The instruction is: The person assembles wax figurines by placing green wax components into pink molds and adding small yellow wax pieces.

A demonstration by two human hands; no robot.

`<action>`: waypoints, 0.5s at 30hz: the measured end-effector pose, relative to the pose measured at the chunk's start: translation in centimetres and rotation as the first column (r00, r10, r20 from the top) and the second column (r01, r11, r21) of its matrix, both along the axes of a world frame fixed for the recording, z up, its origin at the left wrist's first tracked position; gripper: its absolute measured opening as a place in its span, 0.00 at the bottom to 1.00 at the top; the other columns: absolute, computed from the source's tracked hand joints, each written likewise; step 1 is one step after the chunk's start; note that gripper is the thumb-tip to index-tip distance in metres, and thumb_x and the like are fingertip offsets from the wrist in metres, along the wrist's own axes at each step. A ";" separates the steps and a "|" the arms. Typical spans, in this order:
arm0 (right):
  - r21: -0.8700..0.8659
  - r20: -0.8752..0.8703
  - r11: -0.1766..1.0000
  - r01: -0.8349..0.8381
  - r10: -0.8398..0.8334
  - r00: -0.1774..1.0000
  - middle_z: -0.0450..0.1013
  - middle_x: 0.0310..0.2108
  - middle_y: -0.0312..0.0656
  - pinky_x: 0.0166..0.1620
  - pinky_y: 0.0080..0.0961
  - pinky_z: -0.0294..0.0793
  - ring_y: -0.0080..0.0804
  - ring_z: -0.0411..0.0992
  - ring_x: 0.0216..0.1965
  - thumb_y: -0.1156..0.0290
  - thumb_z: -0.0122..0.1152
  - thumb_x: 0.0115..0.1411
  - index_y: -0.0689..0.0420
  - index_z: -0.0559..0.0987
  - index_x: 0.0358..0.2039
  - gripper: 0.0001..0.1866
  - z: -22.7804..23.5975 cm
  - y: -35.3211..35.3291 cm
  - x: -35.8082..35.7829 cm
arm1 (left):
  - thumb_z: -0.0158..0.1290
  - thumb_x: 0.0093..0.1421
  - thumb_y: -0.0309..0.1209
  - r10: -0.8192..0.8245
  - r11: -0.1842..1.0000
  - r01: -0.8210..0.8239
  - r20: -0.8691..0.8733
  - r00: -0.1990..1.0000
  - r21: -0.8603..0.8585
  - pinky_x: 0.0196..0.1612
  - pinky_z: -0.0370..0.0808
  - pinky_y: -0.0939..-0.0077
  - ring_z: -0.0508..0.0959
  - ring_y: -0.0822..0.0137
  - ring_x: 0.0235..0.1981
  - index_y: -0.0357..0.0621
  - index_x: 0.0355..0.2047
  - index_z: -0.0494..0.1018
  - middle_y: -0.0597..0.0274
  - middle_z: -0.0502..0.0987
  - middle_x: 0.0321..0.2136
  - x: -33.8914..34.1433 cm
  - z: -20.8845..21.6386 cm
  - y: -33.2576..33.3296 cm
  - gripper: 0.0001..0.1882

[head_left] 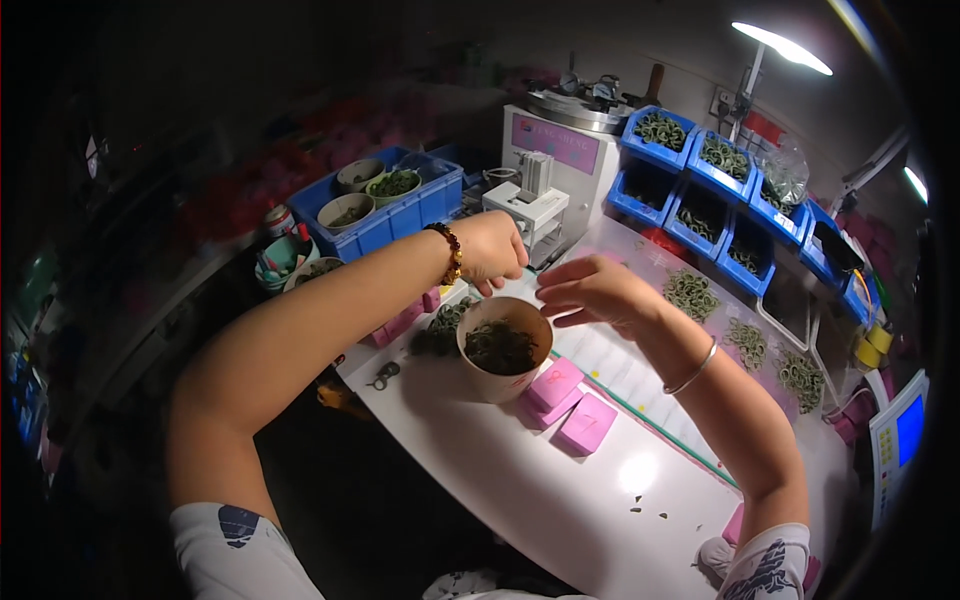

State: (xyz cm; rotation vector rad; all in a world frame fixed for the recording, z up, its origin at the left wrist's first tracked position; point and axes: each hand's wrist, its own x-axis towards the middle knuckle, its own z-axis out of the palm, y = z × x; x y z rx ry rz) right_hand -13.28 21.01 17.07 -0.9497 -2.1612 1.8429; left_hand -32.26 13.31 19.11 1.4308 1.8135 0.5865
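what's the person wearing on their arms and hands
Both forearms are bare, with no gloves. The left hand has a bracelet of dark red and amber beads at the wrist. The right hand has a thin silver bangle further up the forearm. Short white sleeves with dark blue printed patches show at the lower edge.

A smooth paper cup [503, 350] holds dark green rubbery rings [499, 347]. It stands on a glossy white tabletop [560, 490] beside matt pink blocks [570, 400]. Blue plastic bins [700, 180] look shiny. A metal bangle [692, 372] gleams; dark glossy beads form a bracelet [451, 252].
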 end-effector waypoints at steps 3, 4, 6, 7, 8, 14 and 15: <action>0.126 -0.076 0.984 0.122 -0.113 0.991 0.78 0.42 0.45 0.43 0.27 0.81 0.33 0.79 0.41 0.72 0.65 0.60 0.67 0.77 0.49 0.19 0.5 3.1 2.3 | 0.56 0.57 0.24 -0.032 0.959 0.099 -0.243 0.969 0.265 0.30 0.80 0.76 0.80 0.71 0.31 0.32 0.43 0.77 0.57 0.80 0.33 0.4 -0.3 2.3 0.13; 0.218 -0.066 0.960 0.174 -0.163 0.984 0.78 0.41 0.44 0.43 0.27 0.81 0.32 0.79 0.40 0.71 0.65 0.59 0.66 0.78 0.48 0.18 0.4 4.4 3.0 | 0.57 0.56 0.24 -0.019 0.930 0.109 -0.251 0.968 0.351 0.33 0.79 0.74 0.80 0.71 0.32 0.35 0.41 0.78 0.57 0.82 0.32 0.5 -1.0 3.5 0.12; 0.435 -0.084 0.860 0.266 -0.256 0.963 0.79 0.38 0.42 0.39 0.26 0.81 0.30 0.79 0.37 0.72 0.64 0.58 0.66 0.79 0.45 0.15 -0.9 7.4 4.6 | 0.57 0.54 0.23 -0.067 0.846 0.237 -0.346 0.936 0.478 0.39 0.78 0.70 0.82 0.64 0.34 0.37 0.39 0.80 0.53 0.83 0.34 0.9 -2.8 6.7 0.11; 0.571 -0.123 0.760 0.311 -0.295 0.947 0.81 0.32 0.48 0.38 0.28 0.79 0.33 0.80 0.33 0.72 0.66 0.54 0.66 0.82 0.38 0.13 -1.9 8.7 5.3 | 0.57 0.53 0.23 -0.076 0.846 0.254 -0.366 0.928 0.469 0.42 0.78 0.70 0.82 0.62 0.35 0.38 0.38 0.80 0.52 0.83 0.35 1.8 -3.1 7.9 0.11; 0.653 -0.116 0.695 0.301 -0.301 0.946 0.81 0.32 0.50 0.39 0.29 0.79 0.37 0.80 0.34 0.73 0.67 0.53 0.66 0.83 0.37 0.12 -2.7 9.9 6.1 | 0.57 0.53 0.24 -0.074 0.840 0.267 -0.387 0.919 0.473 0.43 0.78 0.69 0.82 0.59 0.37 0.39 0.37 0.81 0.50 0.82 0.35 2.6 -3.7 9.3 0.10; 0.879 -0.020 0.445 0.171 -0.323 0.946 0.79 0.37 0.55 0.48 0.38 0.76 0.51 0.77 0.42 0.76 0.63 0.51 0.61 0.83 0.36 0.11 -4.7 11.2 5.7 | 0.61 0.53 0.29 -0.060 0.904 0.273 -0.534 0.843 0.330 0.53 0.75 0.62 0.79 0.50 0.48 0.45 0.44 0.79 0.48 0.80 0.43 5.3 -8.0 16.2 0.16; 0.894 -0.002 0.426 0.140 -0.308 0.951 0.79 0.38 0.54 0.49 0.40 0.75 0.51 0.77 0.43 0.76 0.62 0.52 0.61 0.83 0.38 0.12 -5.2 11.5 5.4 | 0.61 0.53 0.29 -0.059 0.903 0.273 -0.534 0.843 0.331 0.53 0.75 0.62 0.79 0.50 0.48 0.45 0.44 0.79 0.48 0.80 0.43 5.4 -8.9 17.3 0.16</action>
